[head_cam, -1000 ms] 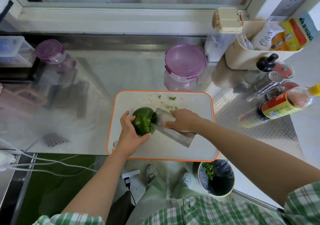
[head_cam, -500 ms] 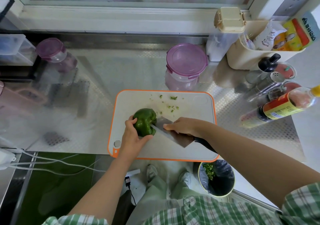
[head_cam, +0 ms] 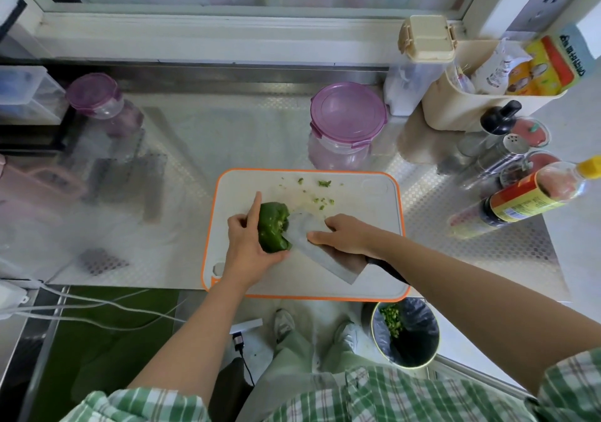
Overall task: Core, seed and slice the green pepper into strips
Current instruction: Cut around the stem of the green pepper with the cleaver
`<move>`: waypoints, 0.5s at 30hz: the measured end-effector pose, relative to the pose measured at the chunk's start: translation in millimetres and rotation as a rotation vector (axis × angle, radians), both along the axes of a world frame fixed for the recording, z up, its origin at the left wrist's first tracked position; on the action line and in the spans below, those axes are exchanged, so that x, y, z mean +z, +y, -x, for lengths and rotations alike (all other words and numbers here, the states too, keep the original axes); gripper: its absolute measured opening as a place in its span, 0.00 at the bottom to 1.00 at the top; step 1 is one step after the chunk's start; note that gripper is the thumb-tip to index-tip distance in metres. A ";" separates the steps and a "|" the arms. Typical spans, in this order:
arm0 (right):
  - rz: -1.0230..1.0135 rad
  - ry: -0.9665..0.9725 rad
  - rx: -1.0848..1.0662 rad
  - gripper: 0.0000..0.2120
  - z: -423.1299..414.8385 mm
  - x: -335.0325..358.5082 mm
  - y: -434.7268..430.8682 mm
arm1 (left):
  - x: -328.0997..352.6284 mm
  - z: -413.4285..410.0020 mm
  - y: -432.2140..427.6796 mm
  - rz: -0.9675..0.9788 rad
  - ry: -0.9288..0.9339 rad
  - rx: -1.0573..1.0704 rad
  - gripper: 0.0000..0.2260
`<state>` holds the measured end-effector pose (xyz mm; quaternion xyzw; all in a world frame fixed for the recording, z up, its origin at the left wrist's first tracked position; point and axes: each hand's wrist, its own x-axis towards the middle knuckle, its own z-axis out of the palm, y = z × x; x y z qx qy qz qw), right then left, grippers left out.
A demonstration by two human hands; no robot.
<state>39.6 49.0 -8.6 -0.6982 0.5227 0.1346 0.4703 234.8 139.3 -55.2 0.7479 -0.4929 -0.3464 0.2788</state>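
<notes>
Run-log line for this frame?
stage: coring; left hand grips dark green pepper; right hand holds broad steel cleaver against it; on orange-rimmed white board

The green pepper (head_cam: 272, 226) has a glossy, waxy skin, and the cleaver (head_cam: 313, 242) is dull grey metal. The cutting board (head_cam: 367, 259) is smooth matt white plastic rimmed in orange, on a shiny embossed steel counter (head_cam: 455, 242). The tub (head_cam: 344, 151) is clear plastic.

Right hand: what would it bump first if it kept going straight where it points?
Most likely the green pepper, just past the knife that the right hand holds; depth is hard to judge.
</notes>
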 end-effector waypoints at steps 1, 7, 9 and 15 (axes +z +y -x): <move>0.039 0.013 0.043 0.21 0.4 0.1 -1.1 | 1.1 -1.0 0.7 -0.012 -0.046 -0.025 0.53; 0.197 0.091 0.139 0.20 8.3 6.7 -9.6 | -2.3 -2.1 11.6 0.070 -0.033 0.090 0.48; 0.227 0.099 0.178 0.24 5.1 7.8 -8.8 | -5.6 -3.6 12.1 0.076 -0.025 0.086 0.48; 0.358 0.150 0.324 0.27 -9.5 17.2 -2.0 | -10.6 -7.2 16.7 0.064 -0.024 0.034 0.46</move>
